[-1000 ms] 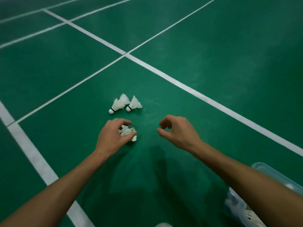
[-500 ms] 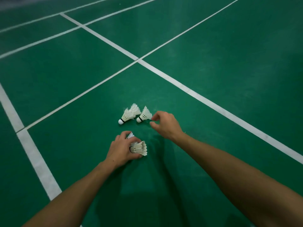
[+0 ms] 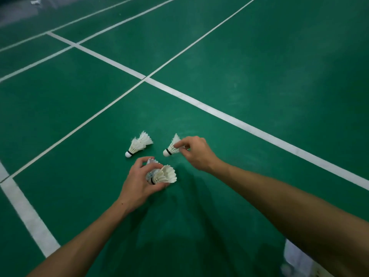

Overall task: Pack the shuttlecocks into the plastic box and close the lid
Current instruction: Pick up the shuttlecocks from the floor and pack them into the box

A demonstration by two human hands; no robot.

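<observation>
My left hand (image 3: 139, 181) grips a bundle of white shuttlecocks (image 3: 164, 173) just above the green floor, feathers pointing right. My right hand (image 3: 196, 152) pinches the feathers of a single shuttlecock (image 3: 171, 148) whose white cork points left and down. A pair of shuttlecocks (image 3: 138, 144) lies on the floor to the left of it, untouched. A sliver of the clear plastic box (image 3: 292, 254) shows at the bottom right, mostly hidden behind my right forearm.
White court lines (image 3: 219, 114) cross the green floor (image 3: 259, 66) ahead and to the left. A small pale object (image 3: 36, 2) lies far off at the top left.
My right hand reached forward and took hold of the right shuttlecock's feathers, drawing it away from the pair. My left hand kept its bundle and lifted slightly.
</observation>
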